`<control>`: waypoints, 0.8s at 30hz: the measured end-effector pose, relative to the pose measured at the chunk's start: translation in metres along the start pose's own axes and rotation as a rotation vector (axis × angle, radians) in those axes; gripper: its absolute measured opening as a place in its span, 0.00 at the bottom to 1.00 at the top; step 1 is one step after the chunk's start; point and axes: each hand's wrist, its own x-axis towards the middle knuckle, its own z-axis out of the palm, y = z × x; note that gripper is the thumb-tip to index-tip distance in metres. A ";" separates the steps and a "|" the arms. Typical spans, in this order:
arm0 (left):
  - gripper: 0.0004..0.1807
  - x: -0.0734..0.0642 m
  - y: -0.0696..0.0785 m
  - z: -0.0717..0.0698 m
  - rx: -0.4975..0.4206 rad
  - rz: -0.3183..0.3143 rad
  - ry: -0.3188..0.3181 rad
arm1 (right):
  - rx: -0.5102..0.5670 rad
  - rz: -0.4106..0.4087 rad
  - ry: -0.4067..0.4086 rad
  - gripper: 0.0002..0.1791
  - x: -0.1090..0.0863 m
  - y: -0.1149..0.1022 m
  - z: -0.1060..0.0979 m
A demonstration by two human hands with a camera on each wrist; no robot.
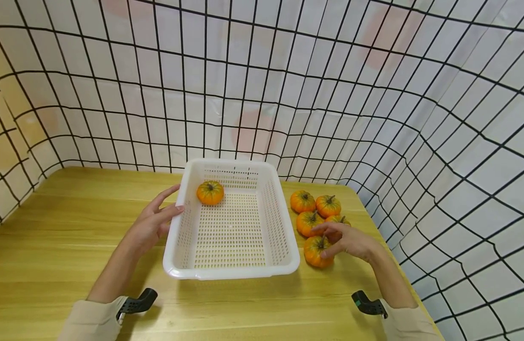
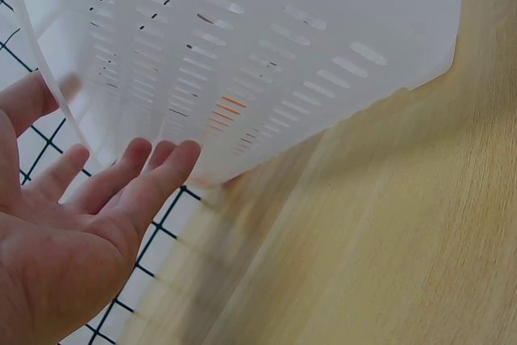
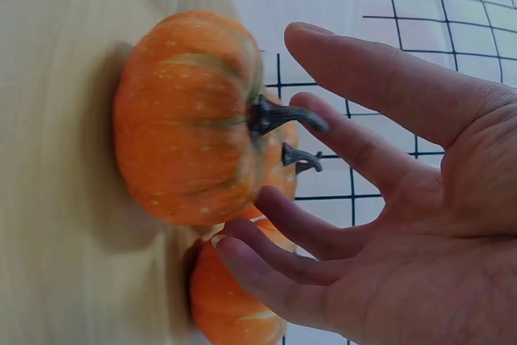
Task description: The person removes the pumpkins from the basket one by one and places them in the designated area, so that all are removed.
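In the head view, a white perforated plastic basket [image 1: 230,273] sits on the wooden table with one small orange pumpkin [image 1: 210,192] in its far left corner. My left hand [image 1: 150,224] is at the basket's left side. Its thumb crosses the rim, and the other fingers [image 2: 153,187] lie along the outer wall. My right hand [image 1: 349,240] hovers over the nearest pumpkin [image 1: 316,252] to the right of the basket. In the right wrist view, its fingers are spread around that pumpkin's dark stem [image 3: 271,116], without a grip on it.
More small pumpkins [image 1: 302,201] are clustered behind the nearest one, between the basket and the table's right edge. A black wire grid [image 1: 253,102] before white sheeting encloses the table's back and sides. Bare wooden tabletop [image 1: 74,222] extends to the left.
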 end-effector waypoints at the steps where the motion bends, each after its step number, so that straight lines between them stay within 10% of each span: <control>1: 0.38 0.000 0.000 0.000 0.002 0.001 0.001 | -0.001 0.010 0.004 0.36 0.000 -0.002 -0.001; 24: 0.37 0.000 0.000 -0.001 -0.010 -0.004 -0.007 | -0.121 0.015 0.121 0.37 0.015 -0.062 -0.013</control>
